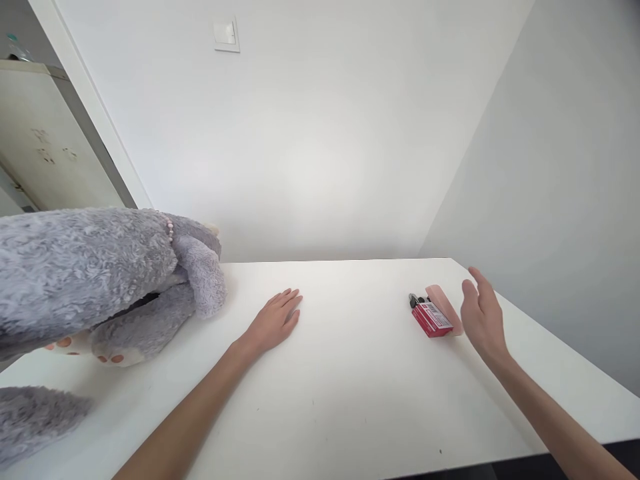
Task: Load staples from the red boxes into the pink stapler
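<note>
My left hand [274,320] lies flat on the white table [345,373], palm down, with its fingers stretched out and nothing in them. Over the right part of the table my right hand [483,317] is raised on edge, thumb and fingers extended, holding nothing. Just left of it sit a small red and white box [433,320], a pink case-like object [444,308] and a dark item with a metal part [416,301], too small to name. These three lie close together. Whether the right hand touches the pink object, I cannot tell.
A large grey plush toy [100,267] with a bead string [170,229] takes up the table's left side. Behind the table rises a white wall with a light switch [226,33]. A grey wall [565,200] stands at the right, a pale cabinet [50,133] at the far left.
</note>
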The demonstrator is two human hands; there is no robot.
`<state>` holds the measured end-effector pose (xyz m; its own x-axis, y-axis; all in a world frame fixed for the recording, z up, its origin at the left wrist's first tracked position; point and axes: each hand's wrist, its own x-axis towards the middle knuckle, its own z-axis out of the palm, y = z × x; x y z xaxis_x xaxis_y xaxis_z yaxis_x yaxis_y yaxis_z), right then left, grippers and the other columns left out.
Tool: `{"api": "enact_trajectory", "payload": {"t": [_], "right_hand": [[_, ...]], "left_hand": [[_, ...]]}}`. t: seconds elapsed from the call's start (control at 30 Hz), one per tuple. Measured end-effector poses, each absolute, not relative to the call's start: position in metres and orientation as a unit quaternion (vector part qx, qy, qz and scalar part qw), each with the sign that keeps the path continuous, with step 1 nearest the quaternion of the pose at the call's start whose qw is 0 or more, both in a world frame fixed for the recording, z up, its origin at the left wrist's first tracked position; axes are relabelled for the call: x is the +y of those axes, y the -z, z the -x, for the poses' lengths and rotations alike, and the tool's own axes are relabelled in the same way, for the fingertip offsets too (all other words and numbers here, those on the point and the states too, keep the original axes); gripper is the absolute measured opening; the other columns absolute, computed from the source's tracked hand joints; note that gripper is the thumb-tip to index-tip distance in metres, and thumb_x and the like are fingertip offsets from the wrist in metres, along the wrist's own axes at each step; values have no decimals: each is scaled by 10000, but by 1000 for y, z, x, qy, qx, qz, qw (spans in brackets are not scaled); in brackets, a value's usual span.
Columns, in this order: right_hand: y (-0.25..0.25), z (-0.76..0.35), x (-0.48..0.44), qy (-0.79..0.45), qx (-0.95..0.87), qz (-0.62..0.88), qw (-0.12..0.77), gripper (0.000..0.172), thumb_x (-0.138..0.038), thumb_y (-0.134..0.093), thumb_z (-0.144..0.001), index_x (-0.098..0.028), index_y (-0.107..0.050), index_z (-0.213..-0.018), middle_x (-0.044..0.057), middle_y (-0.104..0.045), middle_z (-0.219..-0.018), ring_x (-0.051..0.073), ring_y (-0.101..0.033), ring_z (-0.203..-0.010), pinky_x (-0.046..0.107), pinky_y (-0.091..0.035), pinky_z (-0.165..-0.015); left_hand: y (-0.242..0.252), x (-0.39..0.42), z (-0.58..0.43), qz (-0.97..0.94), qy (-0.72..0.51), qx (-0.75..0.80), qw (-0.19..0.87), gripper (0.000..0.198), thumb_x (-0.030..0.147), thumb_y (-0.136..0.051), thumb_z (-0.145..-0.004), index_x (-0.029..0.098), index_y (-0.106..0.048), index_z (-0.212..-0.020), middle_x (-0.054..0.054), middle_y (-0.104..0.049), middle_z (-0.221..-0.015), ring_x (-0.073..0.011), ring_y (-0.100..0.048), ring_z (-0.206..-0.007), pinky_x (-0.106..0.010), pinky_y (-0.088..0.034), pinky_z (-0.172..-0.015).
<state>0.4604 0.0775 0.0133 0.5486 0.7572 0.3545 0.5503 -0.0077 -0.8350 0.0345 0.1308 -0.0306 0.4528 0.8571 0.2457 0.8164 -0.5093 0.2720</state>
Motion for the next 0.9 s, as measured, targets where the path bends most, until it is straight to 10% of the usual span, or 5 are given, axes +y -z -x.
{"api": "enact_trajectory", "payload": {"t": [0.37, 0.9], "right_hand": [[28, -469, 100, -306, -397, 719, 482, 716, -692, -401, -936, -270, -504, -1506, 103, -607, -1460, 326, -675, -1162, 440, -595, -853], [27, -389, 102, -317, -481, 669, 470, 683, -730, -369, -949, -295, -536, -1449, 61, -678, -1365, 277, -672, -1136, 394, -514, -968]], "left_hand": [[33, 131, -33, -852, -181, 488, 57, 536, 466, -322, -1061, 247, -513, -1511, -33, -449, -1616, -252, -363, -1532, -483, -308, -1274], [33, 130, -35, -851, -178, 490, 61, 539, 470, -312, -1063, 248, -510, -1512, -29, -440, -1622, -253, -352, -1537, -482, -303, -1277]]}}
